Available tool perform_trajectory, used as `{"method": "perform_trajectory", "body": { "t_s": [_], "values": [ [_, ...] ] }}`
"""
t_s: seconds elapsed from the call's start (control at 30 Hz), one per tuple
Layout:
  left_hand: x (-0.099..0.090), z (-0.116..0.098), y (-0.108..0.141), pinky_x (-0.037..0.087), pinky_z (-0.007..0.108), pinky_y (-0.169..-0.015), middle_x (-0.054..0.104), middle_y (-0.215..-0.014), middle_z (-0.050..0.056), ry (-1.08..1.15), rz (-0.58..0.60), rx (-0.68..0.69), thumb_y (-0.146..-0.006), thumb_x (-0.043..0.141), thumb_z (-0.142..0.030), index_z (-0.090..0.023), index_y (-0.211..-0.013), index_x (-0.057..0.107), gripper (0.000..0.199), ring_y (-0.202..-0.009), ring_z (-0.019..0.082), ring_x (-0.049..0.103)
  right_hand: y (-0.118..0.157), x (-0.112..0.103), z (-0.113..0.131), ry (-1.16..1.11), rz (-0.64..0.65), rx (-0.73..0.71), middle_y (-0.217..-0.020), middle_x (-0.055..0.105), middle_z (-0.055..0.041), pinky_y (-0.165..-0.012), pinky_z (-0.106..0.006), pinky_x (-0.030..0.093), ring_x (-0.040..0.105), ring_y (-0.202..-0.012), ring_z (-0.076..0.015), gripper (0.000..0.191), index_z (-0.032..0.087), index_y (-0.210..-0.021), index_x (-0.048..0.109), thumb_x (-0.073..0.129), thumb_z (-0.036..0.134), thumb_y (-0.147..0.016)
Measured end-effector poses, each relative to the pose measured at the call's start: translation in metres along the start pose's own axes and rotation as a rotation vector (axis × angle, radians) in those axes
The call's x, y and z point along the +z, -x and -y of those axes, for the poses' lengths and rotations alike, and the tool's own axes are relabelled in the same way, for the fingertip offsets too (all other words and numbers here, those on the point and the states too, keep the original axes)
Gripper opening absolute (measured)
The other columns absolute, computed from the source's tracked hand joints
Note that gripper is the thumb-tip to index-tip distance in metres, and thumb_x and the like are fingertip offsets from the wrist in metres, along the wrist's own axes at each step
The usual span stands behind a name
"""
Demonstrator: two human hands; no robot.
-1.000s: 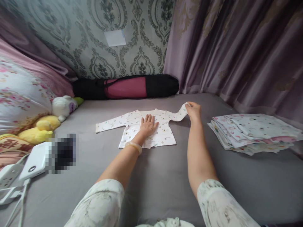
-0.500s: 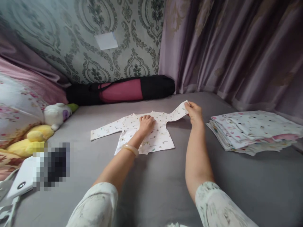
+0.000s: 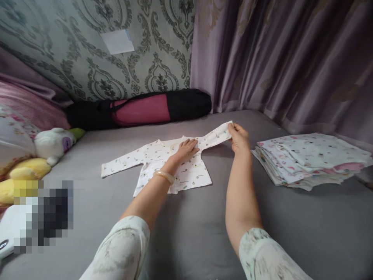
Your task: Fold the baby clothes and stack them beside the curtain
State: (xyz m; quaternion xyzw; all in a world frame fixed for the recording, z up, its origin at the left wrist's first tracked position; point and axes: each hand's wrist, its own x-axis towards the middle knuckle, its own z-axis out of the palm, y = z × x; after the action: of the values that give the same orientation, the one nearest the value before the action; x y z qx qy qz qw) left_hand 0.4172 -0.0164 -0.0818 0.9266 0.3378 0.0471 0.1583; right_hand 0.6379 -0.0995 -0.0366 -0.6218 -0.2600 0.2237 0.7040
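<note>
A small white baby shirt [image 3: 190,175] with a scattered print is spread on the grey bed sheet [image 3: 198,225], one sleeve stretched out to the left. My left hand [image 3: 186,151], a pale bangle [image 3: 163,175] at its wrist, lies flat on the upper chest of the shirt with fingers extended. Between thumb and fingers, my right hand [image 3: 239,137] pinches the cuff of the right-hand sleeve and lifts it off the sheet, so the sleeve runs taut up to the right.
To the right lies a stack of folded printed clothes [image 3: 311,159]. A long black and maroon bag [image 3: 140,109] rests along the wall, beside purple curtains [image 3: 247,54]. Plush toys [image 3: 52,144] and a white device [image 3: 14,221], partly blurred out, are at the left.
My left hand has slid right across the shirt towards the lifted sleeve, its fingers straighter now. My right hand keeps the cuff, and the sleeve looks straighter. The view has shifted slightly right.
</note>
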Motion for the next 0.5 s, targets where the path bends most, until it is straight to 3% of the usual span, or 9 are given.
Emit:
{"method": "perform_trajectory", "body": {
  "t_s": [0.23,0.5],
  "values": [
    [-0.012,-0.009,-0.003,0.017,0.049,-0.116,0.02,-0.161,0.009,-0.048,0.094,-0.03,-0.093,0.03,-0.062,-0.022,-0.153,0.023,0.072,-0.146,0.033,0.017,0.006,0.008,0.014,-0.081,-0.018,0.046,-0.071,0.067,0.0002,-0.054,-0.024,0.05,0.063,-0.062,-0.0146,0.042,0.017,-0.1,0.068,0.07,0.047,-0.07],
    [-0.01,-0.009,-0.012,0.02,0.053,-0.112,0.022,-0.16,0.012,-0.123,0.071,-0.029,-0.087,0.032,-0.073,-0.025,-0.152,0.025,0.081,-0.143,0.039,0.021,0.012,0.038,0.022,-0.089,0.059,0.004,-0.073,0.068,-0.0014,-0.058,-0.027,0.053,0.066,-0.069,-0.0177,0.041,0.018,-0.102,0.068,0.067,0.048,-0.074]
  ]
}}
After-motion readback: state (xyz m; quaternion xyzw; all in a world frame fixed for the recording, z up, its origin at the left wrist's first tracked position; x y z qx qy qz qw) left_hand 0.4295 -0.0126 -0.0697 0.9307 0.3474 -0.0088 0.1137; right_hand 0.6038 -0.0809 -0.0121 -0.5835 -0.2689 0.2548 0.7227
